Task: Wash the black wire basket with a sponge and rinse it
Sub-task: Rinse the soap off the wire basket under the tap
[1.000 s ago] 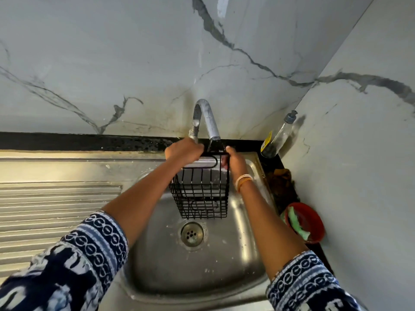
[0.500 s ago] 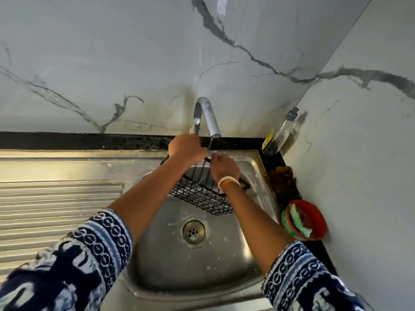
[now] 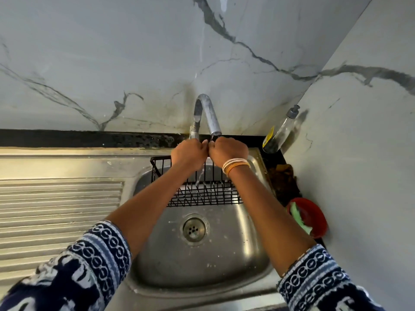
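The black wire basket [image 3: 208, 196] hangs lengthwise over the steel sink [image 3: 224, 254], just under the tap spout [image 3: 212, 117]. My left hand [image 3: 188, 154] and my right hand [image 3: 228, 152] sit side by side at its far rim, fingers curled round the wire. A thin stream of water runs down through the basket. The basket's left end [image 3: 157, 167] reaches over the sink's edge. A green sponge [image 3: 299, 217] lies in a red bowl [image 3: 314, 218] at the right, away from both hands.
A ribbed steel drainboard [image 3: 58, 209] stretches to the left. A clear soap bottle [image 3: 281, 131] leans in the back right corner. A brown rag [image 3: 281, 176] lies on the black counter strip beside the sink. Marble walls close the back and right.
The basket turned from hanging upright to lying lengthwise under the tap. My hands came together at its far rim and the basket's left end swung out over the sink's edge.
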A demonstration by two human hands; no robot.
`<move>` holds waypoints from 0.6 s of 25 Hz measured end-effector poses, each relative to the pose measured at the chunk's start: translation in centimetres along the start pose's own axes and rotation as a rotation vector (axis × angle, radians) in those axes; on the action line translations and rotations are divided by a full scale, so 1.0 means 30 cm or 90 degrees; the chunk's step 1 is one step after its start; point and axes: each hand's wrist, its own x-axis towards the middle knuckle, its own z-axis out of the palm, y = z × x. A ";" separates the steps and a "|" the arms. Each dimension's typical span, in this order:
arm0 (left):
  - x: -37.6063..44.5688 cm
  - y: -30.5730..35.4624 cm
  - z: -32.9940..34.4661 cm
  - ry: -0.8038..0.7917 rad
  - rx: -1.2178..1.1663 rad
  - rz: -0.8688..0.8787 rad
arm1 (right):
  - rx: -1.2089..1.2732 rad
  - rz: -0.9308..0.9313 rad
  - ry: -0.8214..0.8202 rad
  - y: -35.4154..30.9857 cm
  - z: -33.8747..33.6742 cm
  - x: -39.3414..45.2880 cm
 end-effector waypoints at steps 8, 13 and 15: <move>-0.001 -0.072 0.025 -0.001 -0.180 -0.050 | 0.436 0.207 -0.089 0.029 -0.004 0.029; 0.004 -0.051 0.049 -0.015 -0.598 -0.215 | 0.429 0.141 -0.112 -0.057 0.001 0.055; 0.010 -0.108 0.053 0.014 -0.683 -0.373 | 0.347 0.056 -0.095 -0.035 0.026 0.042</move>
